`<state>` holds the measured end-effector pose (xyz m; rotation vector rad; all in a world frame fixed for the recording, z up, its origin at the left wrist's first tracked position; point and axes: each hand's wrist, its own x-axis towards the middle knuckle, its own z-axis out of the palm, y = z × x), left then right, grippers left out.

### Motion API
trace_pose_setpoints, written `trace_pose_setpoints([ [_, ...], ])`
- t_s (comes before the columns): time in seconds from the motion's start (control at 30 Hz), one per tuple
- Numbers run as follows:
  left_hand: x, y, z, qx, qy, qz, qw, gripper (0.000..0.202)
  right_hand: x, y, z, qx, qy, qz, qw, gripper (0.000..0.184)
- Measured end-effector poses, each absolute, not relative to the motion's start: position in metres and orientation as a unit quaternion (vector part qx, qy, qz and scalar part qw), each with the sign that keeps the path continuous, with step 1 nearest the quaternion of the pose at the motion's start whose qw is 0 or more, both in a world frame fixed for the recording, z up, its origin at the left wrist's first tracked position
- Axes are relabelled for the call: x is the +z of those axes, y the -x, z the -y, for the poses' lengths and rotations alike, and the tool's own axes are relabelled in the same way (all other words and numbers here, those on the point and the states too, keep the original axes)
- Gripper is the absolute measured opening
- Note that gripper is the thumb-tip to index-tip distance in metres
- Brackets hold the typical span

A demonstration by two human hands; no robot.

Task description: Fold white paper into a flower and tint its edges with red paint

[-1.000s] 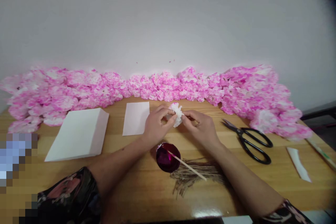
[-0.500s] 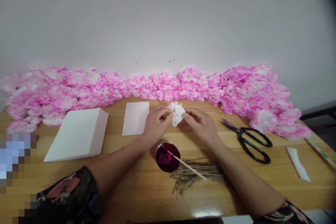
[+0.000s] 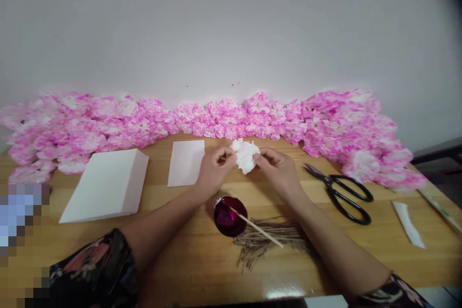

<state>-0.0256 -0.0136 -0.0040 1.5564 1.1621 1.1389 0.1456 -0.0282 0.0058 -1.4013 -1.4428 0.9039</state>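
Observation:
Between my two hands is a white paper flower (image 3: 246,156) with ruffled petals, held above the wooden table (image 3: 180,255). The thumb and fingers of my left hand (image 3: 216,167) pinch its left edge. On the other side, my right hand (image 3: 276,168) pinches the right edge with thumb and forefinger. Just below the hands stands a round container of dark magenta liquid (image 3: 230,219). A thin wooden stick (image 3: 265,235) rests in it and leans out to the right. Under the stick lies a bundle of brown twine strands (image 3: 281,236).
Pink and white paper flowers (image 3: 231,118) line the wall. A thick stack of white paper (image 3: 104,183) and a smaller sheet pile (image 3: 186,163) lie left. Black-handled scissors (image 3: 341,195), a white paper strip (image 3: 409,224) and a long thin stick (image 3: 440,211) lie right.
The white paper flower has spread wider and shows more of its petals. My right hand has shifted slightly to the right. The other things stay where they were.

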Motion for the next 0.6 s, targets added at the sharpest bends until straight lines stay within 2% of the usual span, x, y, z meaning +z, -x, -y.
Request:
trace_pose_setpoints([
  [0.13, -0.0033, 0.0252, 0.0152, 0.445, -0.639, -0.468, 0.418, 0.009, 0.0069, -0.1455, 0.0292, 0.339, 0.563, 0.608, 0.446, 0.02],
  [0.27, -0.0016, 0.0253, 0.0177, 0.418, -0.7, -0.48, 0.323, 0.014, 0.0089, -0.1428, 0.0337, 0.222, 0.553, 0.685, 0.42, 0.019],
  [0.4, -0.0001, 0.0262, 0.017, 0.418, -0.728, -0.475, 0.264, 0.007, 0.0102, -0.1402, 0.0373, 0.136, 0.521, 0.739, 0.404, 0.019],
  [0.5, -0.0002, 0.0266, 0.0151, 0.436, -0.705, -0.47, 0.302, 0.009, 0.0093, -0.1403, 0.0365, 0.166, 0.531, 0.725, 0.406, 0.019],
  [0.6, -0.0012, 0.0265, 0.013, 0.457, -0.65, -0.47, 0.386, 0.011, 0.0082, -0.1421, 0.0328, 0.283, 0.559, 0.656, 0.421, 0.019],
])
